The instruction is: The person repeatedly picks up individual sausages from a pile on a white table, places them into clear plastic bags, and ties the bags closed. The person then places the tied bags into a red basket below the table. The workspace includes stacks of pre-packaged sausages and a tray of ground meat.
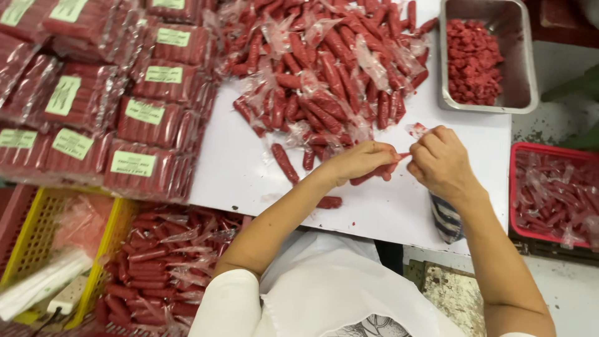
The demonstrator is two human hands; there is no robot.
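1. While we look down from the head view, our left hand (359, 161) grips a red sausage (373, 173) at centre.
2. Our right hand (440, 163) pinches its clear wrapper end (417, 130) at three o'clock.
3. Loose sausages (324, 68) pile at twelve o'clock on the white table (243, 156); a steel tray (521, 68) sits at two o'clock.

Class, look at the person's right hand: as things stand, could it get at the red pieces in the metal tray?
Probably yes. The right hand is beside the metal tray, whose open top leaves the red pieces uncovered, and nothing stands between. But both it and the left hand hold a sausage.
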